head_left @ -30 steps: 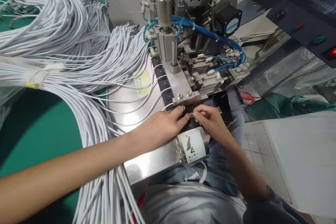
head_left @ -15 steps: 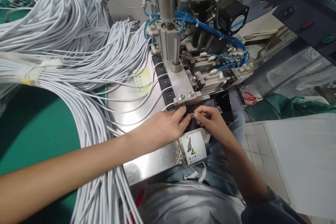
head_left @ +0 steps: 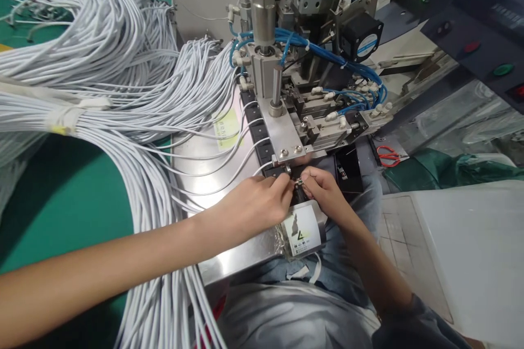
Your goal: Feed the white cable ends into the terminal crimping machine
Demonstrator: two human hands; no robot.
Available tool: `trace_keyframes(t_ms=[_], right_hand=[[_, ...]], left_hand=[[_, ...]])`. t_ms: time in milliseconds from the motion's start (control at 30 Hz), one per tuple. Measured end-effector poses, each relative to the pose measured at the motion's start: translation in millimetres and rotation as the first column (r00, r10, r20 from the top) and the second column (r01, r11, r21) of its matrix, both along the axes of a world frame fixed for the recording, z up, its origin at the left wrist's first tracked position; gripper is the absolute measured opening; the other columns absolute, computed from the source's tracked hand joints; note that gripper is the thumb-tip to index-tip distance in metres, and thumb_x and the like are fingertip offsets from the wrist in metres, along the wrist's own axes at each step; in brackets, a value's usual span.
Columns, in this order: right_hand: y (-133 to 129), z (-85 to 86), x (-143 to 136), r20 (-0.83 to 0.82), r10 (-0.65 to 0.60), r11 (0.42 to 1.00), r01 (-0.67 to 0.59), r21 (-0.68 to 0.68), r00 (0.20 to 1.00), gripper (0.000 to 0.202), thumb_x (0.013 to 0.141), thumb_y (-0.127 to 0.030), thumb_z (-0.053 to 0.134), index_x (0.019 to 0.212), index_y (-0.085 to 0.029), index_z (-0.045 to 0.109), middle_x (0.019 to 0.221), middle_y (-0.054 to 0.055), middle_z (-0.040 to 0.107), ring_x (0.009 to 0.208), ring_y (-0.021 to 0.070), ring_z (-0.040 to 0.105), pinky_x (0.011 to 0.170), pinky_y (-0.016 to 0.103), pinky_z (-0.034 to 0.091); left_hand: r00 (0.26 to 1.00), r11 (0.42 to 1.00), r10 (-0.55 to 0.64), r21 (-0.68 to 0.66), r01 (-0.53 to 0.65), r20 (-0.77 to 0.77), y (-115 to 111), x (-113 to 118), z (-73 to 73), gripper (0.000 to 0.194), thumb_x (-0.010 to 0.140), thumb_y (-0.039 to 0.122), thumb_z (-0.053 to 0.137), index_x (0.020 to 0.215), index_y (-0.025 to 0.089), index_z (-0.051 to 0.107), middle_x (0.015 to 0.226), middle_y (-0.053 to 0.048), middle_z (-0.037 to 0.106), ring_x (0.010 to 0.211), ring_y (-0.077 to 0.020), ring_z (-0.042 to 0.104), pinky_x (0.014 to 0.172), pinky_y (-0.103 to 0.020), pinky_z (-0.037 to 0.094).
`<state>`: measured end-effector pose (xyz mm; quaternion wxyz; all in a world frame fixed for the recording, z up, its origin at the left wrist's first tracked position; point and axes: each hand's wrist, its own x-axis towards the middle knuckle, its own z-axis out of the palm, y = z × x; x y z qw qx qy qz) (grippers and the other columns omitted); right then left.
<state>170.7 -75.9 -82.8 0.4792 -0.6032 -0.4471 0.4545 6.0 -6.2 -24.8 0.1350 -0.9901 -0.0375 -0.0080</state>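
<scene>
While both hands are held close together just in front of the press (head_left: 280, 128), a small metal piece (head_left: 299, 181) is pinched between the thumb and forefinger of the right hand (head_left: 323, 188). The fingers of the left hand (head_left: 262, 199) are bent in next to it, at the front left of the press; whether anything is gripped by them cannot be told, as the tips are partly hidden.

For this handling to be done well, it is judged that the piece should be held lightly by the very fingertips, so that its ends are left in sight and it can be turned squarely. Both wrists should be steadied, and the fingers should be held clear of the underside of the press. Any tug on the white cables (head_left: 153, 212), which are led to the black blocks (head_left: 258, 131) along the left side of the press, would best be avoided.

Where it is left uncovered, the piece is seen to be silvery and bright, but its exact shape cannot be made out. The labelled guard (head_left: 305, 226) is placed just below it, in front of the press.
</scene>
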Motion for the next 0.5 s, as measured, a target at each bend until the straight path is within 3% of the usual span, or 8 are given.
trace_keyframes(t_ms=[100,200,267,333,400,467,500], right_hand=[[1.8,-1.9,0.7,0.053,0.002,1.0,-0.004,0.024,0.999,0.024,0.084,-0.027,0.042,0.061,-0.02,0.039,0.053,-0.007,0.033,0.049,0.0083,0.028,0.049,0.022,0.025],[0.4,-0.7,3.9,0.156,-0.043,0.998,0.036,0.05,0.987,0.026,0.085,-0.025,0.042,0.06,-0.02,0.037,0.055,-0.006,0.033,0.052,0.0087,0.03,0.05,0.023,0.027],[-8.6,4.8,3.5,0.255,-0.174,0.983,0.151,0.108,0.951,0.027,0.086,-0.024,0.041,0.06,-0.02,0.036,0.056,-0.006,0.034,0.053,0.009,0.031,0.051,0.023,0.028],[-26.2,13.8,-4.0,0.322,-0.356,0.929,0.296,0.221,0.877,0.026,0.087,-0.024,0.041,0.062,-0.019,0.04,0.057,-0.005,0.035,0.053,0.0094,0.033,0.051,0.023,0.029],[-49.2,23.5,-20.9,0.33,-0.468,0.87,0.361,0.337,0.82,0.022,0.088,-0.023,0.043,0.066,-0.019,0.046,0.057,-0.005,0.039,0.052,0.0098,0.036,0.05,0.023,0.03],[-71.1,29.9,-45.6,0.355,-0.389,0.89,0.246,0.384,0.85,0.019,0.086,-0.02,0.046,0.068,-0.019,0.051,0.057,-0.003,0.046,0.052,0.0106,0.043,0.052,0.024,0.034],[-79.8,30.8,-59.7,0.391,-0.235,0.943,0.112,0.313,0.89,0.016,0.084,-0.019,0.048,0.07,-0.019,0.055,0.057,-0.002,0.051,0.053,0.0113,0.046,0.053,0.024,0.035]], left_hand=[[0.993,0.993,0.116,-0.006,-0.116,-0.039,-3.7,-4.7,8.5,0.01,0.073,0.003,0.055,0.073,0.011,0.061,0.066,-0.005,0.055,0.056,-0.0176,0.056,0.05,-0.029,0.042],[0.978,0.981,0.184,-0.046,-0.189,-0.094,-4.6,-6.7,15.0,0.011,0.069,0.002,0.06,0.066,0.013,0.06,0.065,-0.005,0.057,0.058,-0.0185,0.057,0.05,-0.028,0.039],[0.973,0.976,0.204,-0.055,-0.211,-0.107,-3.3,-6.4,17.0,0.01,0.07,0.003,0.06,0.068,0.013,0.061,0.067,-0.005,0.058,0.062,-0.0188,0.058,0.049,-0.027,0.038],[0.959,0.964,0.259,-0.033,-0.264,-0.116,-1.8,-5.7,17.8,0.01,0.072,0.003,0.058,0.073,0.012,0.062,0.069,-0.006,0.058,0.063,-0.019,0.059,0.048,-0.026,0.035],[0.929,0.935,0.352,-0.008,-0.355,-0.117,-0.9,-5.3,18.1,0.015,0.076,0.004,0.052,0.083,0.01,0.064,0.073,-0.007,0.06,0.061,-0.0186,0.059,0.046,-0.026,0.032],[0.894,0.899,0.434,-0.013,-0.438,-0.11,-0.9,-5.5,18.0,0.021,0.079,0.004,0.046,0.092,0.008,0.063,0.075,-0.009,0.061,0.059,-0.0186,0.059,0.045,-0.026,0.031],[0.888,0.891,0.448,-0.028,-0.453,-0.107,-0.9,-5.9,17.6,0.024,0.081,0.004,0.043,0.095,0.007,0.062,0.074,-0.01,0.061,0.061,-0.0191,0.059,0.045,-0.027,0.031]])
